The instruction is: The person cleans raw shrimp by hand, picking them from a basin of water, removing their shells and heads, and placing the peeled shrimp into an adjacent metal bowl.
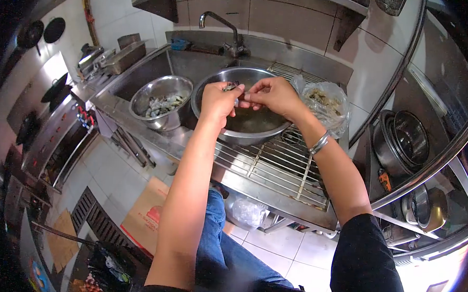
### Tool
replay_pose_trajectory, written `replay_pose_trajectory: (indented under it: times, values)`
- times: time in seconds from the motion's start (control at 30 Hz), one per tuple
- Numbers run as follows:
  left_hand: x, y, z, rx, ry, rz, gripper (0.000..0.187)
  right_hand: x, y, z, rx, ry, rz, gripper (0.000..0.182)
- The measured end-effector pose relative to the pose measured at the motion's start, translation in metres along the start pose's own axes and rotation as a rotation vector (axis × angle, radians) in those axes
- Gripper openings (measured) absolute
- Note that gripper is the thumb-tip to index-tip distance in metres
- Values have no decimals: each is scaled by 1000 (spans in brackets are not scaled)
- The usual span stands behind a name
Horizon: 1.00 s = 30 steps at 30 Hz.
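Observation:
Both hands meet above a large steel bowl (285,128) of murky water. My left hand (220,102) is closed round a small dark item, mostly hidden by the fingers. My right hand (272,97) is pinched at the same spot, its fingertips close to the left ones; what they grip is too small to name. To the left stands a smaller steel bowl (166,122) with pale and dark pieces in it. A clear plastic bag (326,100) with brownish scraps lies right of the large bowl.
A faucet (219,19) rises behind the large bowl, beside a sink basin (142,78). Under the bowl runs a wire rack (275,172). Pots (398,141) stand on shelves at the right. A cardboard sheet (145,212) lies on the floor.

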State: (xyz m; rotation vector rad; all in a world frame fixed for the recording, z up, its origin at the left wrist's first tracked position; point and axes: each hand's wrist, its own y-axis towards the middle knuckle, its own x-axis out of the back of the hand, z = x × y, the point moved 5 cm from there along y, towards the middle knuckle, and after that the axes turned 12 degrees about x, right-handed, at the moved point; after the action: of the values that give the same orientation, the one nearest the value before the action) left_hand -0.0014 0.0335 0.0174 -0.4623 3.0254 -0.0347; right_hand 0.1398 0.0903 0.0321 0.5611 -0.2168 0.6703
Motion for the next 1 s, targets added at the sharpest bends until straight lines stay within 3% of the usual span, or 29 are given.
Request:
replay_pose_trajectory:
  times: [0.4, 0.63, 0.7, 0.8, 0.93, 1.0]
  values:
    - [-2, 1, 3, 68, 101, 103, 13, 4, -2, 4, 64, -200, -82, 10]
    - [4, 4, 0, -9, -52, 13, 14, 17, 3, -18, -30, -241, -171, 8]
    - [2, 3, 2, 65, -122, 92, 16, 18, 5, -19, 42, 122, -232, 11]
    - [0, 5, 4, 121, -66, 111, 15, 18, 2, -21, -137, 294, -248, 14]
    - [-1, 6, 6, 102, 9, 100, 14, 20, 3, -20, -184, 433, -211, 12]
    - [-3, 5, 5, 80, 86, 101, 14, 15, 4, -14, -97, 501, -133, 12]
